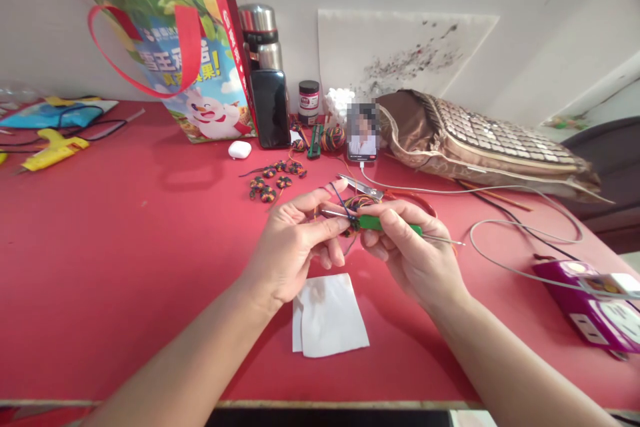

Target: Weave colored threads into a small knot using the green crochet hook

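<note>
My right hand is closed around the green handle of a crochet hook, whose metal shaft points left. Pinched in my left hand is a small piece of dark crochet work at the hook's tip. Dark blue yarn runs taut from the raised left index finger down to the hook. Behind the hands lie multicoloured yarn strands and scissors with orange handles, partly hidden by my right hand. Several small finished crochet pieces in orange and black rest farther back on the left.
On the red table lie a folded white paper, a yellow glue gun and an earbud case. A bag, two phones, a yarn ball and a sequined cushion stand behind. Cables and a purple power strip are right.
</note>
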A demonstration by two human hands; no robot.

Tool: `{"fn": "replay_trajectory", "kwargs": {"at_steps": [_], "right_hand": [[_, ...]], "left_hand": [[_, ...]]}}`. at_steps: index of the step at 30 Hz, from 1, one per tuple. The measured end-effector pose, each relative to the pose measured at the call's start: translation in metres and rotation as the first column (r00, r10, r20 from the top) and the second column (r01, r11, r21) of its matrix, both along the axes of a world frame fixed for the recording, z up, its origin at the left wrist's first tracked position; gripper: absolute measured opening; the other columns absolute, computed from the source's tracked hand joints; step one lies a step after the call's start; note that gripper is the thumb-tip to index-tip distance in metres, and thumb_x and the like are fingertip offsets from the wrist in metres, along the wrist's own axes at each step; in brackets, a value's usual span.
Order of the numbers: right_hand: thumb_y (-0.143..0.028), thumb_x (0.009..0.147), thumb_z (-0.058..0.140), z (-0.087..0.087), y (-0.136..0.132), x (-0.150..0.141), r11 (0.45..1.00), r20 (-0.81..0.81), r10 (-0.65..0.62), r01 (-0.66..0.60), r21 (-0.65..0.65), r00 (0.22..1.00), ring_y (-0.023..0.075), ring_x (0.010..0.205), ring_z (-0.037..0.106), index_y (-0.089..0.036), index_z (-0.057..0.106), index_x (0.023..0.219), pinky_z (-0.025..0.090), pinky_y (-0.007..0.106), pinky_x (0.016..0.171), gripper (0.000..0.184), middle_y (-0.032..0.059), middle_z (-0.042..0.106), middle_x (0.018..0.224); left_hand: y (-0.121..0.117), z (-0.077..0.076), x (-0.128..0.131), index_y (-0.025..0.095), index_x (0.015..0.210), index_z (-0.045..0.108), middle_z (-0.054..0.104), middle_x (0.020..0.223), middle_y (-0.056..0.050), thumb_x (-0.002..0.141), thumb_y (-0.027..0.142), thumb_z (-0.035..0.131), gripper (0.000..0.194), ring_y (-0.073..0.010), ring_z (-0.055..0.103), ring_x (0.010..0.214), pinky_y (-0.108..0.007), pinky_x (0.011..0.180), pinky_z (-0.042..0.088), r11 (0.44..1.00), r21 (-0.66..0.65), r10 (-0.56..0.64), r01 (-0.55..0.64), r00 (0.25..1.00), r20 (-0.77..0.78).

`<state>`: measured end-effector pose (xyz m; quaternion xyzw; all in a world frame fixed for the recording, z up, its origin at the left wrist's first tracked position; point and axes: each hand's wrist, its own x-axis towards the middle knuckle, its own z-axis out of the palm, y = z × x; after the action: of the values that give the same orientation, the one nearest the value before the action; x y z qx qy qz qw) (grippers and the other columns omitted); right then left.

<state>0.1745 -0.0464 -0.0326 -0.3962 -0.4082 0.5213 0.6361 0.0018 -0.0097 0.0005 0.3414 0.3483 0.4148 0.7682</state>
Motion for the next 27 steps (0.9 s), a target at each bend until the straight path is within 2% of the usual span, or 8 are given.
{"fn": "replay_trajectory", "kwargs": {"at_steps": [5, 9, 13, 19, 23, 27], "right_hand": [[-0.052, 0.084, 0.092, -0.002, 0.0, -0.003, 1.0, -0.038, 0.005, -0.005, 0.008, 0.999, 0.0139, 0.055, 0.06, -0.025, 0.088, 0.09, 0.048, 0.027, 0.048, 0.028, 0.0014, 0.071, 0.063], [-0.051, 0.089, 0.088, -0.001, -0.003, -0.002, 0.997, -0.028, 0.021, -0.019, 0.068, 0.999, 0.0141, 0.055, 0.06, -0.025, 0.089, 0.092, 0.048, 0.027, 0.048, 0.026, 0.0018, 0.072, 0.064], [-0.048, 0.09, 0.088, 0.002, -0.004, -0.001, 0.992, -0.019, 0.05, -0.047, 0.121, 0.999, 0.0132, 0.053, 0.06, -0.027, 0.091, 0.094, 0.046, 0.025, 0.045, 0.022, 0.0024, 0.074, 0.063], [-0.051, 0.087, 0.09, 0.003, -0.002, -0.007, 0.996, -0.097, -0.074, 0.078, 0.044, 0.993, 0.0097, 0.049, 0.056, -0.027, 0.09, 0.09, 0.049, 0.025, 0.05, 0.024, 0.0007, 0.073, 0.064], [-0.054, 0.086, 0.089, 0.001, -0.002, -0.008, 0.995, -0.072, -0.1, 0.101, 0.012, 0.992, 0.0104, 0.05, 0.053, -0.025, 0.089, 0.092, 0.05, 0.027, 0.05, 0.029, 0.0005, 0.071, 0.065], [-0.052, 0.087, 0.089, 0.0, -0.002, -0.006, 0.997, -0.046, -0.076, 0.077, 0.028, 0.996, 0.0121, 0.053, 0.058, -0.025, 0.089, 0.091, 0.049, 0.027, 0.05, 0.027, 0.0017, 0.074, 0.067]], "left_hand": [[-0.001, 0.003, 0.002, 0.018, 0.124, 0.082, 0.074, 0.072, 0.003, 0.075, 0.008, 0.087, 0.051, -0.0109, 0.07, 0.051, -0.016, 0.042, 0.049, 0.999, -0.007, 0.052, -0.052, 0.998, -0.03], [-0.002, 0.004, 0.003, 0.014, 0.127, 0.081, 0.075, 0.072, 0.003, 0.068, 0.007, 0.09, 0.06, -0.0099, 0.066, 0.047, -0.017, 0.041, 0.048, 0.996, -0.038, 0.081, -0.081, 0.997, -0.001], [-0.005, 0.005, 0.004, 0.016, 0.133, 0.079, 0.075, 0.073, 0.004, 0.069, 0.011, 0.093, 0.065, -0.0095, 0.064, 0.044, -0.019, 0.04, 0.048, 0.997, -0.004, 0.078, -0.078, 0.996, 0.034], [-0.01, 0.004, 0.007, 0.019, 0.135, 0.079, 0.074, 0.073, 0.005, 0.067, 0.014, 0.095, 0.07, -0.0098, 0.067, 0.049, -0.018, 0.046, 0.052, 0.993, 0.005, 0.116, -0.116, 0.993, -0.014], [-0.01, 0.003, 0.009, 0.018, 0.142, 0.074, 0.075, 0.073, 0.003, 0.07, 0.014, 0.093, 0.075, -0.0122, 0.071, 0.055, -0.02, 0.053, 0.056, 0.994, -0.008, 0.11, -0.11, 0.993, -0.032], [-0.008, 0.001, 0.009, 0.018, 0.147, 0.071, 0.074, 0.072, 0.004, 0.074, 0.012, 0.088, 0.075, -0.0126, 0.071, 0.057, -0.022, 0.056, 0.056, 0.993, 0.008, 0.115, -0.115, 0.993, -0.025]]}}
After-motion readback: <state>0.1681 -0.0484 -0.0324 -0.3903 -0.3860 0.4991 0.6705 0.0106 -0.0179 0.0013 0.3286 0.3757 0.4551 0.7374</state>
